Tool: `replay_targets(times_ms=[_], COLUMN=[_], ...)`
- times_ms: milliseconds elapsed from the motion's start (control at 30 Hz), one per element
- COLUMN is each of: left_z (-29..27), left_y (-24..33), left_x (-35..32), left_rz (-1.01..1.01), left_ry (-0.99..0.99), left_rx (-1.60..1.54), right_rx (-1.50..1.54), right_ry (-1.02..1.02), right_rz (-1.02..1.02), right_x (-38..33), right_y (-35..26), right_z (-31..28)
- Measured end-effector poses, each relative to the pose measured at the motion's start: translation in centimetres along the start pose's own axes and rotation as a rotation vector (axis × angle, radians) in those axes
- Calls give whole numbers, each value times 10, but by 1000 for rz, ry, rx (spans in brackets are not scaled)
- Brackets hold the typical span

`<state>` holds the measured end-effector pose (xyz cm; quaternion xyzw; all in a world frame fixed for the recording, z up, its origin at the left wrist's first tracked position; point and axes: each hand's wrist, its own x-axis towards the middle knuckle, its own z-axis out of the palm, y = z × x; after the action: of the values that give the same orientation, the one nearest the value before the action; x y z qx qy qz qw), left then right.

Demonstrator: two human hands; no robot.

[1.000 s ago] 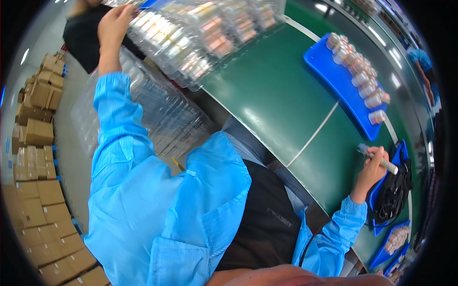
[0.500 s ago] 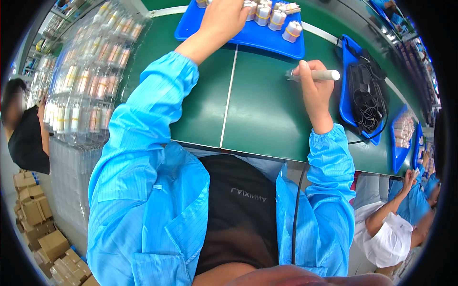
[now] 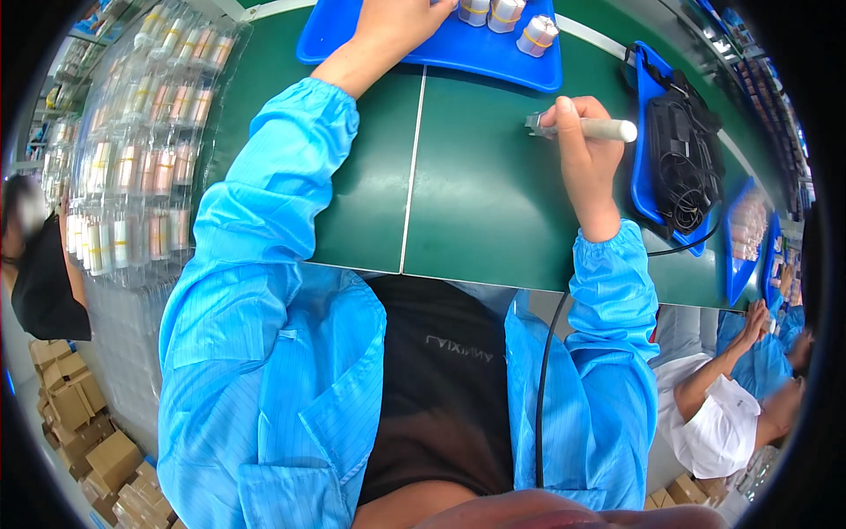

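Note:
My right hand [image 3: 589, 159] is closed around a white rod-shaped tool [image 3: 608, 130] with a rounded end and a clear, flat-looking head at its other end. It is held roughly level above the green table, and its exact kind does not show. My left hand [image 3: 388, 31] reaches over the blue tray [image 3: 441, 62] at the far side. The picture's upper edge cuts off most of its fingers, so what they touch is hidden. Beside it in the tray stand several pale cylinder bundles [image 3: 537, 37] with yellow bands.
Stacked clear plastic trays [image 3: 132, 167] filled with banded bundles rise at the left. To the right, a blue tray [image 3: 648, 167] holds a black bag and cables [image 3: 683, 167]. Farther right is another blue tray [image 3: 738, 273] of pale parts. Other people sit at both sides; cartons [image 3: 115, 458] lie lower left.
The view has shifted, so the far tray sits higher and fewer bundles show. My left hand has slid further out at the top. My right hand still grips the white tool.

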<state>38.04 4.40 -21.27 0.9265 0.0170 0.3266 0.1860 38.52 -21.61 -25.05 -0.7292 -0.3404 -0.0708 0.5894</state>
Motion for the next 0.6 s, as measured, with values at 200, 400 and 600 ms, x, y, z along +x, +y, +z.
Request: replay_targets(times_ms=[200, 400, 600], left_z=[-23, -2, 5], left_y=[25, 43, 47], left_x=[-75, -117, -121], left_rz=[96, 148, 176], left_ry=[-56, -265, -270], left_rx=[-594, -614, -637], right_rx=[213, 515, 386], right_ry=[78, 137, 57], right_rz=[124, 71, 18], right_x=[6, 3, -5], right_y=[-16, -27, -30], right_z=[-8, -12, -11])
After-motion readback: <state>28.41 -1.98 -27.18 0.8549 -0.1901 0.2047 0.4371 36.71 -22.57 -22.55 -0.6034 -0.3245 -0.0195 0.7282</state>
